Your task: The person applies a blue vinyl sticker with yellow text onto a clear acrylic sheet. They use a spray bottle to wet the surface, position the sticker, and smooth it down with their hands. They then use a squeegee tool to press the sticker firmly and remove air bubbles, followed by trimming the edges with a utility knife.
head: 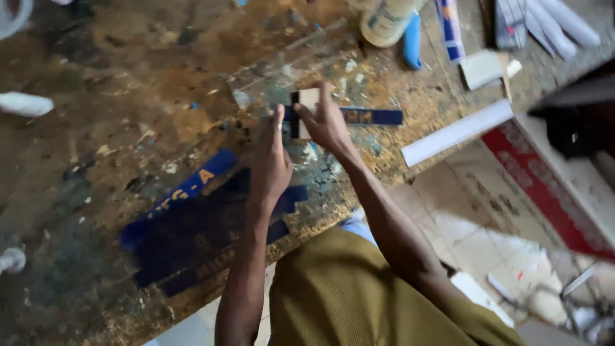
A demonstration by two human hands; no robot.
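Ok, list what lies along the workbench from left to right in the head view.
White scrap → stack of dark blue strips → left hand → small pale block pinched by the right hand → blue strip → white bar at the bench's edge.

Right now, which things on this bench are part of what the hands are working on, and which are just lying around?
In hand:
right hand gripping a small pale block
left hand beside it
dark blue strip under the block

Lying about:
stack of dark blue strips
glue bottle
white bar
blue tube
white tubes
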